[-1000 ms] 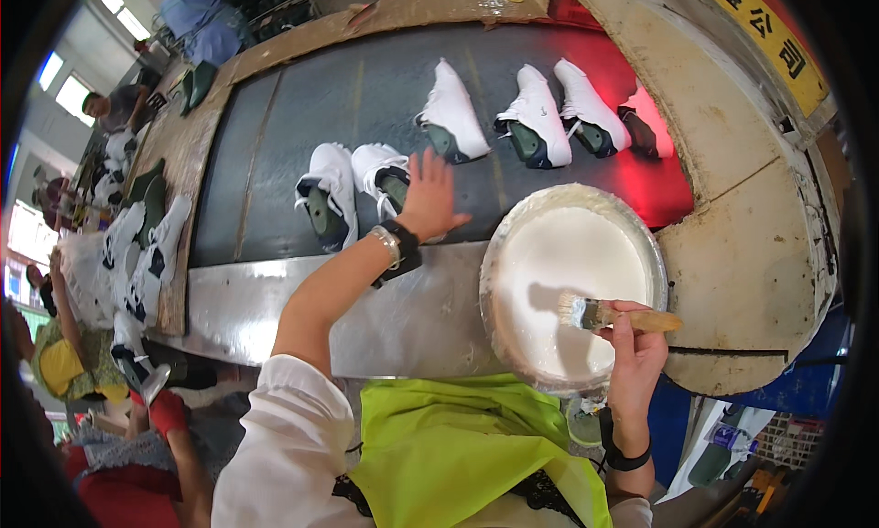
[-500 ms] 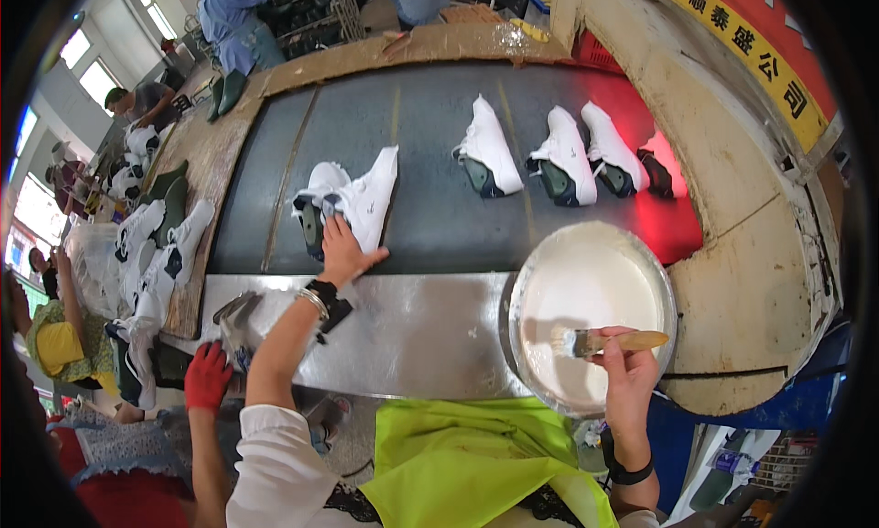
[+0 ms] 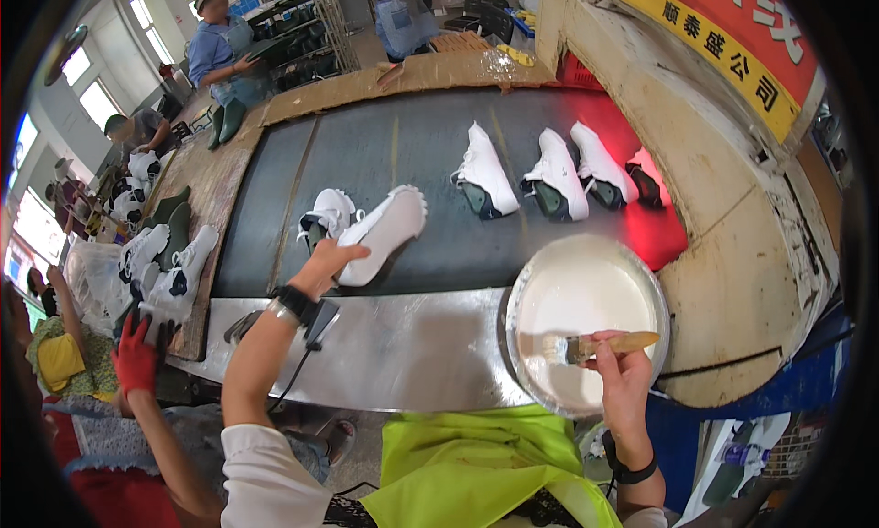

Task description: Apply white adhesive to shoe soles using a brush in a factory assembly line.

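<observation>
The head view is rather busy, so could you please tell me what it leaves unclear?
In the head view:
White shoe in the left hand: its opening, turned away from the camera.
Basin: its floor, covered by white liquid.
White left sleeve: its upper end, cut off by the lower edge.

From the basin (image 3: 515, 345), four shoes (image 3: 556, 164) are lying on the belt (image 3: 357, 152) at twelve o'clock; at ten, a shoe (image 3: 389, 239) in the left hand (image 3: 320, 266) is sitting beside another shoe (image 3: 331, 204); the ledge (image 3: 412, 354) is stretching toward nine. A brush (image 3: 574, 348) is hanging over the basin.
</observation>
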`<action>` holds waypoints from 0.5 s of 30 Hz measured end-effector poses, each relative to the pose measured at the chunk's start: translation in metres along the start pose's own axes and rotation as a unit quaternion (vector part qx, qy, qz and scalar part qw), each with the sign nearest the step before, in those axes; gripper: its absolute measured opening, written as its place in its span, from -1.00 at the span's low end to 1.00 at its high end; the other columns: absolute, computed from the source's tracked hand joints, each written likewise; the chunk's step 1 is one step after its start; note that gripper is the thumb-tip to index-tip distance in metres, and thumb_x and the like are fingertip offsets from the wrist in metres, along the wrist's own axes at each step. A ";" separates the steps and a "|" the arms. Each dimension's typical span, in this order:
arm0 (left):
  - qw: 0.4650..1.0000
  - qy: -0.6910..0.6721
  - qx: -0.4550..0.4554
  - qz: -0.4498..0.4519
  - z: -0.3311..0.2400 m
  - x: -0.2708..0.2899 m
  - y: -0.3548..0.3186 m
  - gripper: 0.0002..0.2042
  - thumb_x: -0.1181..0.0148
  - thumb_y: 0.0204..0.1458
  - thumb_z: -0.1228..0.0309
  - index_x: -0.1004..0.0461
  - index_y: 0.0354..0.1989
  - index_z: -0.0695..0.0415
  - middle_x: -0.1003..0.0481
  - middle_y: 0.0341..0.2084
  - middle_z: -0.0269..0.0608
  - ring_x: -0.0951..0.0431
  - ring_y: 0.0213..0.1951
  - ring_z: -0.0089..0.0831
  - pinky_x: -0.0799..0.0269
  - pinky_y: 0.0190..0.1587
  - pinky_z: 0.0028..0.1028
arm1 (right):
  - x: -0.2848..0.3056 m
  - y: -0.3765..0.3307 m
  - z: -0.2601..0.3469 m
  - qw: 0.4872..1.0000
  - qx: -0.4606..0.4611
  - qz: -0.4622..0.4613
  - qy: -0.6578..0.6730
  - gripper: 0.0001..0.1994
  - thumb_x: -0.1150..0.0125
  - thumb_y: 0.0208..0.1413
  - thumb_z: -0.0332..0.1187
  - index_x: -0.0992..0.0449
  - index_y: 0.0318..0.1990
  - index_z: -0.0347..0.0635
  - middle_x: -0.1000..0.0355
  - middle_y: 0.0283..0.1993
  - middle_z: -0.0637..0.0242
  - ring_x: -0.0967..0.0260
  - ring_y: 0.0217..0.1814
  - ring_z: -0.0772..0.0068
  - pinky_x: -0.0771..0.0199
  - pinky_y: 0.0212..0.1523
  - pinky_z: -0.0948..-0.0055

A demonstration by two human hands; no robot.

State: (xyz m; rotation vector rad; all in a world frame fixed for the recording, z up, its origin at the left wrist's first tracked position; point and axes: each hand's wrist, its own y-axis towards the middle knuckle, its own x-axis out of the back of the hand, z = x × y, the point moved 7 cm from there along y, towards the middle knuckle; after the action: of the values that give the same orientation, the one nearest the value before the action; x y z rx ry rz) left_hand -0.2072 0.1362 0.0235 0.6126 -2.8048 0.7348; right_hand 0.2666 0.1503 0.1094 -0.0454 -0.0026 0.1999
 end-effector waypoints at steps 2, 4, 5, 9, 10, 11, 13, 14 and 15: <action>0.997 0.061 -0.040 0.001 0.012 0.002 -0.053 -0.45 -0.41 -0.18 0.26 -0.43 -0.07 0.39 -0.55 -0.27 -0.10 -0.57 -0.27 -0.34 -0.46 -0.19 -0.42 | -0.002 -0.011 0.001 1.000 0.003 -0.002 0.007 -0.83 -0.03 0.23 -0.46 -0.41 -0.12 -0.38 -0.46 -0.14 0.18 -0.41 -0.16 0.51 -0.51 -0.17 0.51; 0.980 0.149 -0.119 -0.062 0.059 0.001 -0.106 -0.41 -0.43 -0.20 0.20 -0.42 -0.04 0.35 -0.54 -0.24 -0.06 -0.55 -0.20 -0.31 -0.44 -0.12 -0.40 | -0.005 -0.021 0.005 1.000 0.013 0.004 0.008 -0.83 -0.04 0.23 -0.44 -0.42 -0.12 -0.37 -0.47 -0.14 0.21 -0.41 -0.17 0.53 -0.49 -0.17 0.52; 0.955 0.222 -0.161 -0.109 0.083 -0.002 -0.134 -0.37 -0.44 -0.22 0.17 -0.40 0.00 0.32 -0.53 -0.21 -0.01 -0.53 -0.15 -0.28 -0.42 -0.06 -0.38 | -0.005 -0.024 0.006 1.000 0.003 0.003 0.009 -0.83 -0.04 0.23 -0.44 -0.42 -0.12 -0.37 -0.47 -0.14 0.21 -0.41 -0.17 0.53 -0.49 -0.17 0.52; 0.941 0.256 -0.141 -0.171 0.188 -0.046 -0.198 0.11 -0.43 -0.31 0.03 0.16 0.31 0.36 -0.03 0.25 0.27 -0.03 0.30 0.11 0.02 0.28 -0.09 | -0.002 -0.043 0.013 1.000 0.004 0.015 -0.006 -0.80 -0.05 0.22 -0.41 -0.43 -0.11 -0.38 -0.47 -0.14 0.20 -0.41 -0.18 0.53 -0.49 -0.17 0.52; 0.929 0.306 -0.085 -0.189 0.183 -0.049 -0.201 0.13 -0.44 -0.31 0.01 0.17 0.31 0.37 0.00 0.26 0.29 0.00 0.31 0.11 0.05 0.28 -0.03 | -0.001 -0.045 0.015 1.000 0.016 0.009 -0.014 -0.80 -0.05 0.22 -0.41 -0.43 -0.11 -0.38 -0.48 -0.14 0.18 -0.41 -0.18 0.52 -0.49 -0.17 0.51; 0.913 0.351 -0.026 -0.205 0.175 -0.052 -0.206 0.14 -0.44 -0.31 -0.02 0.18 0.31 0.39 0.03 0.27 0.32 0.03 0.32 0.11 0.07 0.28 0.02 | 0.001 -0.049 0.019 0.999 0.028 0.006 -0.027 -0.80 -0.04 0.23 -0.41 -0.43 -0.11 -0.38 -0.48 -0.14 0.17 -0.42 -0.17 0.52 -0.49 -0.17 0.51; 0.806 0.478 -0.217 -0.273 0.126 -0.062 -0.211 0.08 -0.39 -0.25 -0.04 0.12 0.28 0.43 -0.01 0.26 0.32 0.03 0.33 0.13 0.12 0.27 0.11 | 0.006 -0.053 0.023 0.999 0.033 0.003 -0.022 -0.80 -0.03 0.23 -0.42 -0.42 -0.11 -0.39 -0.48 -0.14 0.14 -0.43 -0.15 0.49 -0.49 -0.19 0.52; 0.808 0.474 -0.266 -0.228 0.098 -0.070 -0.197 0.02 -0.36 -0.20 -0.04 0.06 0.26 0.44 -0.05 0.24 0.32 0.00 0.31 0.14 0.10 0.26 0.09 | 0.011 -0.052 0.020 0.999 0.035 -0.010 -0.031 -0.80 -0.02 0.24 -0.42 -0.42 -0.10 -0.40 -0.48 -0.14 0.14 -0.43 -0.14 0.48 -0.50 -0.19 0.51; 0.807 0.467 -0.314 -0.181 0.073 -0.080 -0.182 -0.04 -0.33 -0.16 -0.03 0.00 0.23 0.46 -0.10 0.21 0.32 -0.04 0.28 0.16 0.08 0.26 0.06 | 0.015 -0.053 0.016 0.998 0.034 -0.025 -0.041 -0.80 -0.02 0.24 -0.42 -0.42 -0.10 -0.40 -0.48 -0.14 0.14 -0.44 -0.13 0.46 -0.51 -0.20 0.51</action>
State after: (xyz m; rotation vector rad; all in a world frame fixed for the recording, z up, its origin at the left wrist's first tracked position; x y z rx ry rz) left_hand -0.0609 -0.0174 0.0170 0.4442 -1.7442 -0.0381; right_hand 0.2922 0.1018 0.1281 0.0311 -0.0782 0.1521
